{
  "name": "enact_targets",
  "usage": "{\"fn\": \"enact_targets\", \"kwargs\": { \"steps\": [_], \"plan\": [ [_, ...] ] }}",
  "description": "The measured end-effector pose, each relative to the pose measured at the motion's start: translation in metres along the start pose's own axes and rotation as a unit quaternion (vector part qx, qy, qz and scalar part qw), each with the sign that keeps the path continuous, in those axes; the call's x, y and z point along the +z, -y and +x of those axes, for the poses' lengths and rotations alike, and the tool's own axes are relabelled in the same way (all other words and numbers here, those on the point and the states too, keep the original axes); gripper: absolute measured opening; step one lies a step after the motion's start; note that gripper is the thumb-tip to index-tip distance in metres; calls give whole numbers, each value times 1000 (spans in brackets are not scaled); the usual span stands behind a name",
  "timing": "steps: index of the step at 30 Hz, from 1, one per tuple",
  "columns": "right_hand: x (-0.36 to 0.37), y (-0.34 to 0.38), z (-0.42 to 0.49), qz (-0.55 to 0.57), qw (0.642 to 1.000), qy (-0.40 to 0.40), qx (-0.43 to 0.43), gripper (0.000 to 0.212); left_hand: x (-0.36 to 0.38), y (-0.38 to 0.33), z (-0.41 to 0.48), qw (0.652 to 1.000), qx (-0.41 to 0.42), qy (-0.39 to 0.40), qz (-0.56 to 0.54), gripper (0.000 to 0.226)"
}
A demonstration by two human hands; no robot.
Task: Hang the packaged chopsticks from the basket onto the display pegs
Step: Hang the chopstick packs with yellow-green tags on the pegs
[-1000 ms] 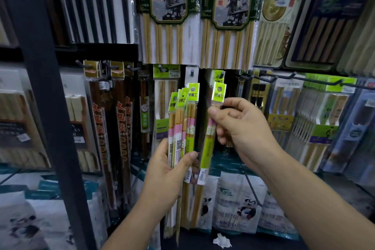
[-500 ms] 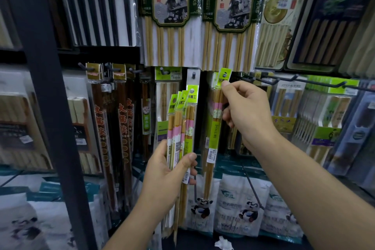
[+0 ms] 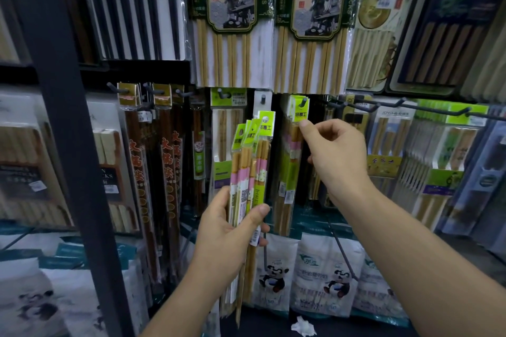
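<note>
Right hand (image 3: 336, 156) pinches a pack (image 3: 299, 115) threaded on its peg (image 3: 304, 102); left hand (image 3: 227, 230) grips a bundle (image 3: 252, 161) of about 3, not yet hung.

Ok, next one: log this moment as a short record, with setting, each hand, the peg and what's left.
setting: shop display of hanging chopstick packs
left hand: grips the held packs, several, green-topped, upright and fanned
right hand: pinches the pack at the peg just below its green header
peg: dark tip shows through that header's hole
left to do: held packs not yet hung
basket: not in view
</note>
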State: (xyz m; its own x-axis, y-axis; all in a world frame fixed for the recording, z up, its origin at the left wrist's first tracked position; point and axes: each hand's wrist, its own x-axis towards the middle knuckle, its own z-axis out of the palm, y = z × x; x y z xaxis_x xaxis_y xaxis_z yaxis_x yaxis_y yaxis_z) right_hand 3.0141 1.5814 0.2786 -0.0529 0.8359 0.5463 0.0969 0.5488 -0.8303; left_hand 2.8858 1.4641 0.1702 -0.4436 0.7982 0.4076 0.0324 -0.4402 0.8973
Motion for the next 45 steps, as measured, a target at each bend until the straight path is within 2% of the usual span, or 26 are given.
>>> {"fn": "enact_targets", "kwargs": {
  "steps": [2, 6, 8, 14, 17, 21, 24, 27, 31, 35, 40, 45],
  "plan": [
    [-1, 2, -6, 16, 1000, -15, -23, 24, 1, 0, 0, 1000, 7, 7, 4, 28],
    [2, 12, -23, 80, 991, 96, -50, 18, 5, 1, 0, 1000, 11, 5, 3, 32],
    [4, 15, -29, 78, 987, 127, -58, 14, 6, 0, 0, 1000, 18, 5, 8, 32],
    [6, 18, -27, 56, 989, 125, -52, 16, 9, -3, -4, 998, 33, 45, 18, 28],
    [3, 19, -22, 57, 991, 111, -50, 21, 8, -3, -5, 998, 45, 28, 32, 30],
    [-4, 26, -7, 95, 993, 59, -34, 24, 3, -1, -1, 1000, 0, -14, -1, 58],
    [-5, 29, -1, 85, 995, 51, -32, 24, 0, -2, 0, 1000, 10, -16, 3, 54],
    [-5, 29, 2, 82, 995, 44, -23, 25, -2, -1, 0, 1000, -1, -11, 12, 64],
    [-4, 30, 3, 81, 996, 41, -17, 25, -3, 1, 0, 1000, -1, 1, 14, 52],
    [-4, 29, 4, 82, 996, 45, -1, 26, -1, 0, 0, 1000, 7, 9, 8, 30],
    [-3, 23, 6, 67, 997, 41, 9, 26, -1, 0, -2, 1000, -14, 7, 16, 51],
    [1, 12, 11, 29, 999, 25, 6, 27, 3, -8, -2, 1000, -10, 10, -13, 21]
  ]
}}
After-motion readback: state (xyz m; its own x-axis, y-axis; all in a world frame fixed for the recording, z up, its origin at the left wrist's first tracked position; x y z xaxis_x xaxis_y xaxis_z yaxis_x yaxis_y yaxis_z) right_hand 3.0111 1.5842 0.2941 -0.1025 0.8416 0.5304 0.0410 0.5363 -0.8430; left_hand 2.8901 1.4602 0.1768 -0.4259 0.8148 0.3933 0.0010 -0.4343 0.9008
